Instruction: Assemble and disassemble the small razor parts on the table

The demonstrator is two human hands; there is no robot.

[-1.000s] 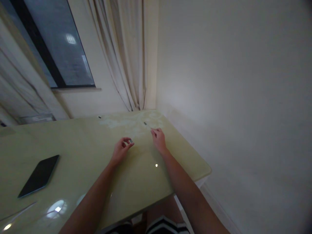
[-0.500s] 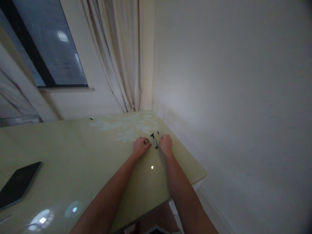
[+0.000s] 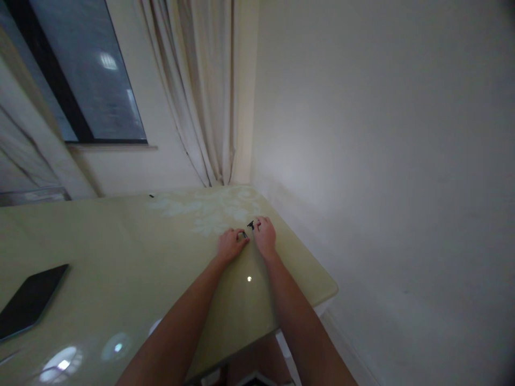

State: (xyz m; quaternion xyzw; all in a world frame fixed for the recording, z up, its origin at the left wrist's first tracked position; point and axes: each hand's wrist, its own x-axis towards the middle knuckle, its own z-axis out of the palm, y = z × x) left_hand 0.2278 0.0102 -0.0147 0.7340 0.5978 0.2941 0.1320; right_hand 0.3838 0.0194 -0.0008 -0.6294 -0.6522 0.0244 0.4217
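My left hand [image 3: 232, 244] rests on the table with thumb and fingers curled round a small, thin, dark greenish object [image 3: 245, 234]; its kind is too small to make out. Close on its right, my right hand [image 3: 265, 236] is closed over the handle of a razor. The black head of the razor [image 3: 250, 224] pokes out to the left of my fingers, while its handle is mostly hidden. A small dark tip [image 3: 258, 223] shows among the right fingers, perhaps part of the thin light stick seen earlier.
The pale glossy table [image 3: 120, 257] has its right edge near the wall [image 3: 362, 161]. A dark flat tablet-like slab [image 3: 32, 300] lies at the left. A tiny black item [image 3: 152, 196] sits at the back edge, below the window and curtain [image 3: 201, 107].
My right hand has shifted left from beside the razor to over its handle, which was in full view before. The left hand has hardly moved.
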